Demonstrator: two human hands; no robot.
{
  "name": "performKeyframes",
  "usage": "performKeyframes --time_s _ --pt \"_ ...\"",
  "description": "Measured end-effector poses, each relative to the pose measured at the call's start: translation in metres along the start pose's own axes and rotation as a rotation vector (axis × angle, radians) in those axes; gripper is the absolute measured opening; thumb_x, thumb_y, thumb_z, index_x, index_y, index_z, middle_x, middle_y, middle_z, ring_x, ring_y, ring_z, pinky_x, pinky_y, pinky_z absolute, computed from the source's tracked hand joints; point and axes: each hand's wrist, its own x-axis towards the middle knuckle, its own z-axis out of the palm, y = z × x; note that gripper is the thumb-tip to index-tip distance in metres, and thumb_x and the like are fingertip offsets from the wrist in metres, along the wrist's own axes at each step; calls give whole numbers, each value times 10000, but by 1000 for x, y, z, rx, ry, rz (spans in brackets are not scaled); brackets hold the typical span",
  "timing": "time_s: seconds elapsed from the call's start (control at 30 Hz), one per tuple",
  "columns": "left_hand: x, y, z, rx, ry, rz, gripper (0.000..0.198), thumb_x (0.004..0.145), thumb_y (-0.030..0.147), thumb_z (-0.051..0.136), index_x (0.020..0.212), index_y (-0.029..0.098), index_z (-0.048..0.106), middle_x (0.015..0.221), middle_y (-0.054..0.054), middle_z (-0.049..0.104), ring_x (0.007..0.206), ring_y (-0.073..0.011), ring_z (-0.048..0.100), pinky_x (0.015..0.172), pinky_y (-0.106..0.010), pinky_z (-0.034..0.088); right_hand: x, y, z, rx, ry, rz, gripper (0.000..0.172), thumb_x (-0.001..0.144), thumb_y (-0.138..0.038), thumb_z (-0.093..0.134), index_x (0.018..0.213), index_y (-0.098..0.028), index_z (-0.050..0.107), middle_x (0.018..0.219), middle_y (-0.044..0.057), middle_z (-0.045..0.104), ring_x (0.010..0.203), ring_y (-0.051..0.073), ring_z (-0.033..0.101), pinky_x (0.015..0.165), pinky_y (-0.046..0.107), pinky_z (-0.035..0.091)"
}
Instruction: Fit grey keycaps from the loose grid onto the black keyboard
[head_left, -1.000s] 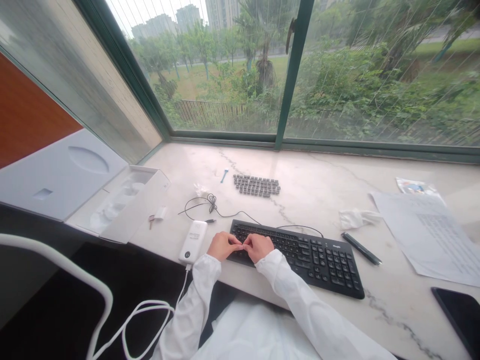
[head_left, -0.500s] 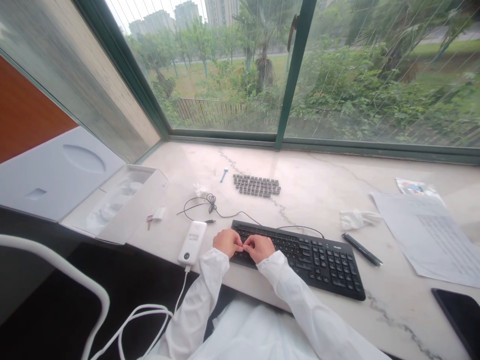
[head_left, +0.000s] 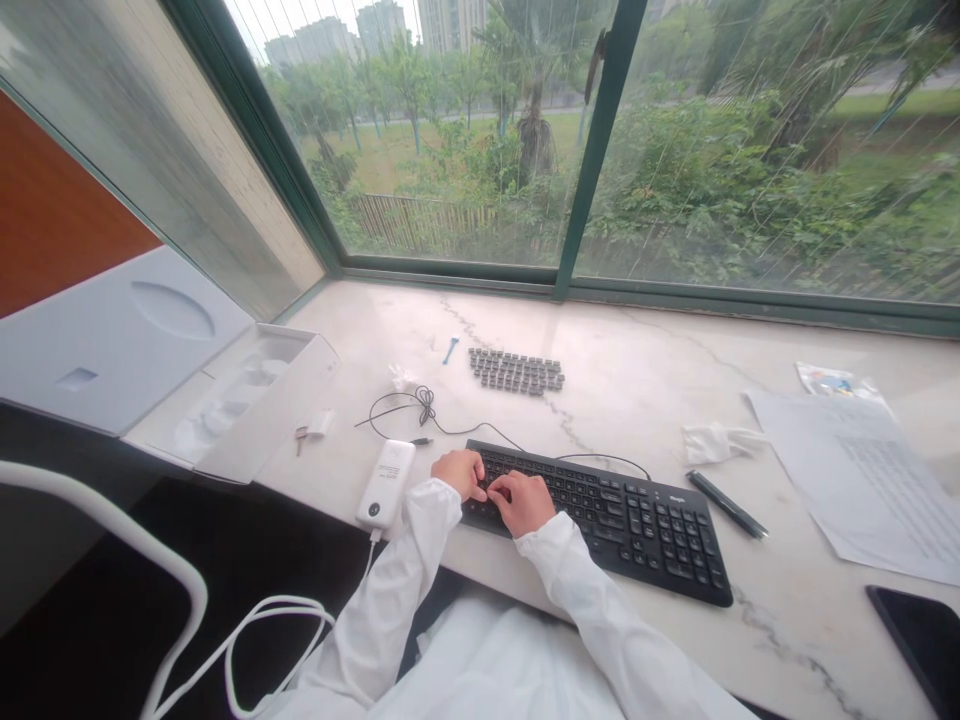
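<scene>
Head view: black keyboard [head_left: 637, 520] lies along near edge of bench [head_left: 637, 400], approx. mid-width, slightly skewed.

**Hands**
- L hand [head_left: 463, 472] and R hand [head_left: 525, 500] both sit on the keyboard's L end, touching the keys. Fingertips of the two hands meet.
- Grip, both hands: fingers curled down, thumb and forefinger close together. Whether anything is pinched between them cannot be told; detail too small.
- Both forearms, in white sleeves, cross the near edge.

**Adjacent items**
- White power bank [head_left: 386, 483]: just beside keyboard's L end, at near edge. White cable [head_left: 300, 610] runs from its near end and hangs off the bench.
- Thin black cable [head_left: 420, 410]: loosely looped, behind the power bank.
- Block of dark keycaps [head_left: 517, 370]: toward far edge, well apart from keyboard, set in tidy rows.
- Small blue tool [head_left: 449, 349]: near the keycaps, on their L side.
- Black pen [head_left: 726, 504]: near keyboard's R end, not touching it.
- Crumpled white wrapper [head_left: 712, 440]: just behind the pen.
- Printed sheets [head_left: 862, 480]: at R edge.
- Dark phone [head_left: 919, 640]: near R corner, partly out of frame.
- Open white box [head_left: 225, 405]: at L edge, lid laid flat to its L.
</scene>
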Motion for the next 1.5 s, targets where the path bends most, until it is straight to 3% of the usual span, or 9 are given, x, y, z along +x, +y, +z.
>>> performKeyframes --time_s 0.27,0.5,0.63,0.73,0.87,0.93,1.1,1.33,1.5 --pt "-5 1 6 0 15 -15 262 543 263 789 718 251 594 759 70 665 752 -129 612 670 -223 406 9 -8 -10 -30 -105 139 104 782 -283 595 767 -274 697 821 -25 676 798 155 589 744 291 328" --pt "-5 8 13 -32 56 -18 236 532 160 749 687 229 585 739 39 642 716 -146 599 672 -249 409 15 -12 -8 -70 -140 138 70 731 -209 608 753 -241 667 870 -2 683 854 186 597 764 311 331" --pt "-8 1 13 -113 45 41 231 530 171 751 686 221 589 704 62 635 661 -107 580 615 -207 397 14 -6 -6 -38 -134 100 50 737 -215 613 734 -237 657 820 -24 679 798 154 596 744 279 342" --pt "-16 -14 17 -222 104 97 161 623 224 700 736 214 586 712 65 623 650 -78 561 609 -177 397 11 3 -3 40 -84 28 43 756 -226 613 744 -231 654 771 -36 662 745 126 584 731 254 350" --pt "-27 -40 30 -462 426 36 145 680 302 648 717 194 558 677 51 595 546 -76 482 586 -198 388 -2 11 3 21 78 -101 114 827 -195 551 845 -231 658 799 -14 640 719 115 564 739 267 330" --pt "-31 -49 36 -509 507 0 151 696 324 627 712 194 551 676 51 589 511 -71 454 573 -201 378 -11 10 7 -57 189 -201 187 880 -203 495 968 -246 655 838 7 629 730 116 549 747 282 307" --pt "-35 -52 45 -538 519 11 155 726 341 592 699 199 535 684 57 590 467 -57 418 537 -188 353 -30 7 16 -272 261 -395 200 904 -291 492 1027 -280 650 753 11 572 709 130 490 715 309 261" --pt "-31 -45 45 -471 554 1 151 752 350 575 714 210 534 714 61 612 467 -59 425 548 -192 356 -32 4 20 -370 284 -389 210 909 -277 471 1052 -268 625 760 14 568 703 141 474 719 328 244" --pt "-13 -42 29 -389 600 4 139 765 351 579 731 218 560 762 50 644 517 -74 474 590 -203 373 -32 3 20 -351 291 -378 207 907 -275 473 1047 -269 624 743 8 565 681 134 473 716 323 242"
